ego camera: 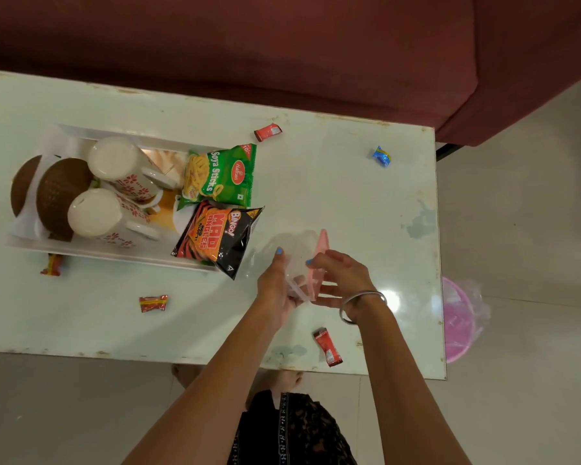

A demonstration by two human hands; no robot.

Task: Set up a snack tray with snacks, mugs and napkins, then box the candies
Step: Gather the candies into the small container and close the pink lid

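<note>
A white tray (121, 257) on the left of the table holds two upturned floral mugs (125, 169), a green Soya Sticks packet (220, 176), a black Bingo packet (220, 236) and napkins. Just right of the tray, my left hand (275, 286) grips a clear plastic box (294, 250). My right hand (341, 280) holds its pink lid (319, 263), which stands tilted up off the box. Wrapped candies lie loose on the table: red ones (268, 131) (328, 346) (153, 303) (52, 265) and a blue one (382, 156).
Two brown round mats (59, 193) lean at the tray's left end. A maroon sofa (282, 45) runs along the table's far side. A pink bin (457, 320) with a plastic liner stands on the floor past the table's right edge.
</note>
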